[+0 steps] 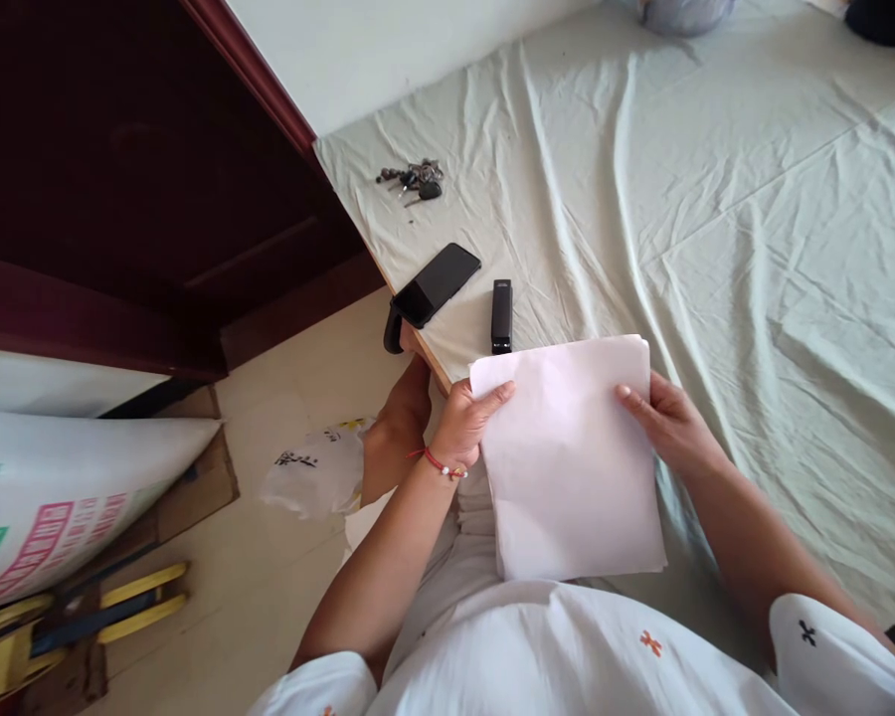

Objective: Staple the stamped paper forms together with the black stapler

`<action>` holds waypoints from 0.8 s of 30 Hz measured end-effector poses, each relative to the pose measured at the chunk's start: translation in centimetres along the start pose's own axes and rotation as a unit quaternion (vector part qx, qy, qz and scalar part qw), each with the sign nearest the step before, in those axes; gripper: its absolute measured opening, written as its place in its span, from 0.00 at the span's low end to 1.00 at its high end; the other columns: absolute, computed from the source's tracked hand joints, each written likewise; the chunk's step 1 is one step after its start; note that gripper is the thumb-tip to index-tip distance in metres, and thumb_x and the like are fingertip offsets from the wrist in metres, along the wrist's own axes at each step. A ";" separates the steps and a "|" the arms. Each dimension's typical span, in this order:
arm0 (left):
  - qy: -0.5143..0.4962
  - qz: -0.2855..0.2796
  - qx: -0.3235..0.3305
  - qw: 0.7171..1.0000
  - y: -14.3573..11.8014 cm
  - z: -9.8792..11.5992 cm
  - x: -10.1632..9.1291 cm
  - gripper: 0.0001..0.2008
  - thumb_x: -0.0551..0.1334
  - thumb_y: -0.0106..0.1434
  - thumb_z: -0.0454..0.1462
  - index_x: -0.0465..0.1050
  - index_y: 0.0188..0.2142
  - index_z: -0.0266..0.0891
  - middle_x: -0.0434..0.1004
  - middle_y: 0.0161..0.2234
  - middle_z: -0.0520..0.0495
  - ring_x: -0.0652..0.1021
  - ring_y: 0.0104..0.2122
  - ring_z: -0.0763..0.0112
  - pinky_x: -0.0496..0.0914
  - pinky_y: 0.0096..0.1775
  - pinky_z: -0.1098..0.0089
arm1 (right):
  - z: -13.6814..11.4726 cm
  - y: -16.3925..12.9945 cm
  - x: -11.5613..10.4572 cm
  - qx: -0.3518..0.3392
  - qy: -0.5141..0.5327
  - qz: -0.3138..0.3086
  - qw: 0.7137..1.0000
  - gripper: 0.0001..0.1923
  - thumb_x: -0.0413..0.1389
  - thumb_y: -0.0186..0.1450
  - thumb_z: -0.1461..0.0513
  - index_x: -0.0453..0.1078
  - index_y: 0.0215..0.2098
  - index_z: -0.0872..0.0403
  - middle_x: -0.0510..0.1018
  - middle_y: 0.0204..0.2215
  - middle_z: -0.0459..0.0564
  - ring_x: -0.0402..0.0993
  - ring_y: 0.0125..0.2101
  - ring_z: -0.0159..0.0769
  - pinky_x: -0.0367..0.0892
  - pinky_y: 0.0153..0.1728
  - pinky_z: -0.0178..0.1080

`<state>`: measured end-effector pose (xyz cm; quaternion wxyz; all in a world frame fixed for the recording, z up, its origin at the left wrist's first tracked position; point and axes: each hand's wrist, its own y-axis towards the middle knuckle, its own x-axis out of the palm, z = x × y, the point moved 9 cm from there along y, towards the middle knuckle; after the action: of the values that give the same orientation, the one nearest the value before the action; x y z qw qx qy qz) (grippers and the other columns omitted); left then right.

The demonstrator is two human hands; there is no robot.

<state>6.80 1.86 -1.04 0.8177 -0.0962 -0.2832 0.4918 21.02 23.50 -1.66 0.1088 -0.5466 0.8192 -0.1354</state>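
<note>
A wide bed covered in a creased pale green sheet point(716, 199) filled most of the scene, its near corner jutting toward the dark red wooden door point(119, 179) on the left. Leaning by the wall low on the left was a big white woven sack with pink and green printing point(60, 487), with flattened brown cardboard point(201, 487) under it on the pale floor.

The person sat at the bed's corner in a white top and held a stack of plain white paper sheets point(574, 467), which reached from the edge of the bed down over their lap. The left hand point(469, 418), with a red string bracelet at the wrist, pinched the stack's upper left corner, thumb on top and fingers curled beneath. The right hand point(667, 418) gripped the right edge, thumb lying flat on the top sheet and the rest of the fingers tucked behind.

On the sheet just beyond the paper lay a black rectangular phone point(440, 283), overhanging the bed's edge, and beside it a small black stapler point(501, 314), close to the paper's top edge. Farther off, near the wall, rested a bunch of metal keys with a black fob point(413, 180).
</note>
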 end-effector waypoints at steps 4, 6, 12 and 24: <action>0.030 0.001 0.030 0.999 -0.4 0.7 0.3 0.21 0.80 0.49 0.45 0.85 0.40 0.36 0.87 0.39 0.44 0.83 0.40 0.63 0.75 0.47 0.65 | -6.2 1.9 -1.3 -0.180 -0.162 0.054 0.969 0.35 0.58 0.70 0.46 0.58 0.71 0.43 0.78 0.55 0.55 0.78 0.33 0.35 0.74 0.32 0.39; 0.038 -0.002 0.036 0.999 -0.6 1.0 0.4 0.21 0.80 0.50 0.45 0.85 0.41 0.37 0.87 0.41 0.44 0.83 0.41 0.63 0.75 0.48 0.65 | -8.5 2.9 -1.1 -0.202 -0.265 0.042 0.942 0.32 0.56 0.71 0.46 0.62 0.70 0.45 0.78 0.55 0.56 0.75 0.29 0.33 0.71 0.31 0.40; 0.040 -0.006 0.044 0.998 -0.7 1.3 0.4 0.21 0.80 0.50 0.45 0.85 0.40 0.36 0.87 0.40 0.44 0.83 0.44 0.59 0.75 0.50 0.63 | -11.1 4.4 0.2 -0.160 -0.408 -0.068 0.896 0.23 0.51 0.72 0.44 0.80 0.42 0.50 0.80 0.29 0.48 0.73 0.28 0.35 0.67 0.32 0.39; 0.006 -0.032 -0.042 0.999 -1.4 -3.0 -0.1 0.27 0.76 0.54 0.53 0.83 0.43 0.33 0.87 0.40 0.39 0.85 0.39 0.56 0.77 0.45 0.60 | -11.4 3.9 -0.7 -0.170 -0.411 0.020 0.896 0.17 0.52 0.72 0.50 0.76 0.36 0.51 0.75 0.24 0.46 0.69 0.24 0.35 0.63 0.28 0.38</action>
<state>9.47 1.40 -2.91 0.8302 -0.1246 -0.3016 0.4519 14.18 26.73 7.71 0.3438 -0.5471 0.7230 0.2445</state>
